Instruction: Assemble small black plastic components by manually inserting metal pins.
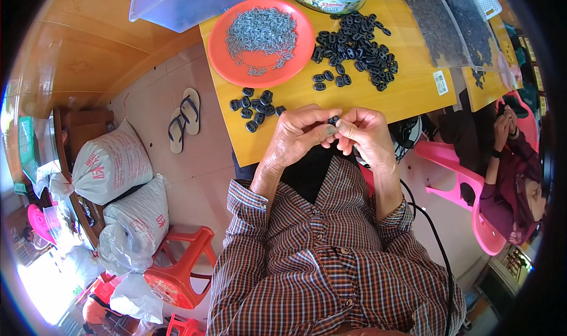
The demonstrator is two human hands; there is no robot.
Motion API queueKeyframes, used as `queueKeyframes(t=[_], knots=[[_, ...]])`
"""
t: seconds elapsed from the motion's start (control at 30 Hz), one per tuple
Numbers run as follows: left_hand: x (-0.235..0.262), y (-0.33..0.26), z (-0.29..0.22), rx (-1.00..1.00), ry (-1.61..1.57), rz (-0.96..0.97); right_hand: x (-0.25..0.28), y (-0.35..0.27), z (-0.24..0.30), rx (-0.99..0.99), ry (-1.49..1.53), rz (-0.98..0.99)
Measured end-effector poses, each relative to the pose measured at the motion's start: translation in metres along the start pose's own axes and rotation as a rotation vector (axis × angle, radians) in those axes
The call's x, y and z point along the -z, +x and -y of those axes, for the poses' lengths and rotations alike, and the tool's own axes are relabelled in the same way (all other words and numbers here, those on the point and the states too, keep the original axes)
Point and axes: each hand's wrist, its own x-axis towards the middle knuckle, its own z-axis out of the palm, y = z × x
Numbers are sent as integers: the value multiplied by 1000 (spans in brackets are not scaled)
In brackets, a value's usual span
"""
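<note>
Just off the near edge of the yellow table, my left hand [300,134] and my right hand [367,134] meet, fingertips pinched together. Between them is a small black plastic piece [333,120], mostly covered by the fingers; it resembles the oval black pieces with holes on the table. A loose pile of these oval pieces [354,46] lies beyond my right hand. A smaller group of black pieces [257,107] sits left of my left hand. Behind that group stands a red plate [218,58] with many small silvery metal pins [263,32] on it.
At the back are a clear plastic bin [201,2] and a round tin [331,4] of black pieces. Flat bags of black parts [434,26] lie at the right. A co-worker [508,176] sits right, by a pink chair [455,176]. White sacks [112,162], a red stool [183,271] and flip-flops [184,120] are left.
</note>
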Motion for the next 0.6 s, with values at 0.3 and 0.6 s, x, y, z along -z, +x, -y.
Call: queueKeyframes(t=[0.3, 0.6], knots=[[0, -2, 2, 16, -89, -24, -3, 0, 2, -2, 32, -5], [-3, -10, -4, -42, -106, -92, -8, -1, -4, 99, -46, 39]])
